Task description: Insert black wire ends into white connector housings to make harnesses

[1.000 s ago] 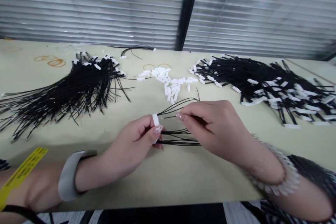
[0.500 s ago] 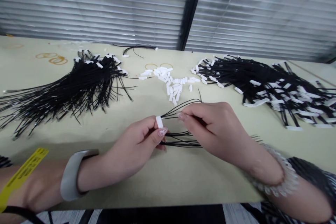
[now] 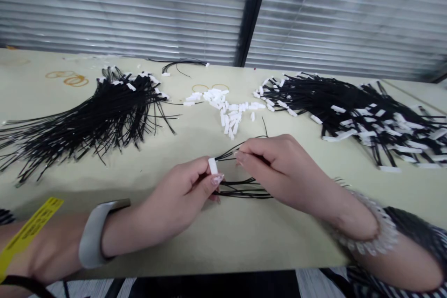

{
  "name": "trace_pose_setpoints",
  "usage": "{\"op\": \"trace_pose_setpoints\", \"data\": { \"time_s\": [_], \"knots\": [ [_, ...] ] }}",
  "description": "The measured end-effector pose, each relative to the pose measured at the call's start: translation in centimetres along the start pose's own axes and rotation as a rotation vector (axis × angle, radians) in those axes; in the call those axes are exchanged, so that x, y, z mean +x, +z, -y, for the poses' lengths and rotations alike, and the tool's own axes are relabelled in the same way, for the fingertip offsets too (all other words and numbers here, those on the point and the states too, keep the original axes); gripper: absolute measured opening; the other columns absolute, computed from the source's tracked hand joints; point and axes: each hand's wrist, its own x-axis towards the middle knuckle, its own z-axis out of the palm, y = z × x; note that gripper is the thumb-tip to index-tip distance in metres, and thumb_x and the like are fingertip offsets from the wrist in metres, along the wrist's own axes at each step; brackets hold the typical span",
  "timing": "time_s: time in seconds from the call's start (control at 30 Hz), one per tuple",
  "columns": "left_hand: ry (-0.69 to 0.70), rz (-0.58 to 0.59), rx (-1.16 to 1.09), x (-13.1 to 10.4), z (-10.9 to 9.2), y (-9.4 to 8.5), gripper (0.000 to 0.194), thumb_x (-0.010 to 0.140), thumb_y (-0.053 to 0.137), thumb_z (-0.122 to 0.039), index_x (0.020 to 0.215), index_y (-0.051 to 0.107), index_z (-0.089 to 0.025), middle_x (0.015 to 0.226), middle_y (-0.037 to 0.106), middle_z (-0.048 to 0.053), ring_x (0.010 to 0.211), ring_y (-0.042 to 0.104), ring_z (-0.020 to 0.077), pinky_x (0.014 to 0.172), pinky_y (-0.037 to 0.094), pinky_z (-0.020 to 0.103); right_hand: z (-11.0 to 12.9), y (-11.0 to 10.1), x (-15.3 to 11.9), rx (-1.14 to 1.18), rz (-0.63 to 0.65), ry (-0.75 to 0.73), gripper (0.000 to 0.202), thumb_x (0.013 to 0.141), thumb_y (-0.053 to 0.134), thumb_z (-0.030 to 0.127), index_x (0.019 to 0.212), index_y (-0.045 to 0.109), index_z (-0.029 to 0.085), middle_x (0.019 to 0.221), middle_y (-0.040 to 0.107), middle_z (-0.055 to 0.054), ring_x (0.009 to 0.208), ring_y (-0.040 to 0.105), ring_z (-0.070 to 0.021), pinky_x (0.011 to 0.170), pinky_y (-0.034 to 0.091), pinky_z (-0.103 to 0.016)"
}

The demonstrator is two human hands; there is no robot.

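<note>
Between the thumb and fingers of my left hand [image 3: 188, 191] is a white plastic connector [image 3: 213, 166], held upright near the middle of the table. Thin black wires [image 3: 226, 152] run from its upper end toward my right hand [image 3: 279, 167]. That hand is closed in a pinch at those wires; its fingertips hide the exact wire end. More black wires [image 3: 244, 191] stretch below, from behind my left fingers to under my right hand. Loose white connectors [image 3: 228, 111] lie in a small heap beyond both hands.
At the left lies a bundle of black wires [image 3: 94, 116] with white connectors at its far end. A larger pile of wired connectors [image 3: 349, 107] covers the right. Rubber bands [image 3: 76, 80] and a short wire harness [image 3: 185, 61] are at the back, before window blinds [image 3: 122, 9].
My right hand has shifted slightly left, closer to the white connector. My left hand keeps its hold, with the connector slightly lower in view.
</note>
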Motion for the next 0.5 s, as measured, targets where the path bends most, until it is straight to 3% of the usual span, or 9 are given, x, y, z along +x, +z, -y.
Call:
{"op": "trace_pose_setpoints", "data": {
  "time_s": [0.13, 0.5],
  "knots": [
    [0.007, 0.019, -0.012, -0.04, -0.11, 0.1, 0.02, 0.083, 0.044, -0.029, 0.069, 0.052, -0.019, 0.065, 0.053, -0.001, 0.062, 0.051, 0.0125, 0.059, 0.049, 0.024, 0.13, 0.13, -0.01, 0.01, -0.009, -0.042, 0.022, 0.082, 0.044, 0.017, 0.061, 0.047, 0.015, 0.051, 0.043, 0.006, 0.048, 0.033, -0.004, 0.049, 0.026, -0.019],
    [-0.008, 0.072, 0.098, -0.07, -0.2, 0.02, 0.023, 0.086, 0.038, -0.032, 0.069, 0.047, -0.019, 0.064, 0.049, -0.002, 0.059, 0.048, 0.0117, 0.057, 0.045, 0.023, 0.1, 0.24, 0.0, -0.088, 0.006, -0.08, 0.021, 0.084, 0.043, 0.021, 0.069, 0.055, 0.015, 0.054, 0.048, 0.005, 0.05, 0.037, -0.0053, 0.052, 0.026, -0.022]
  ]
}}
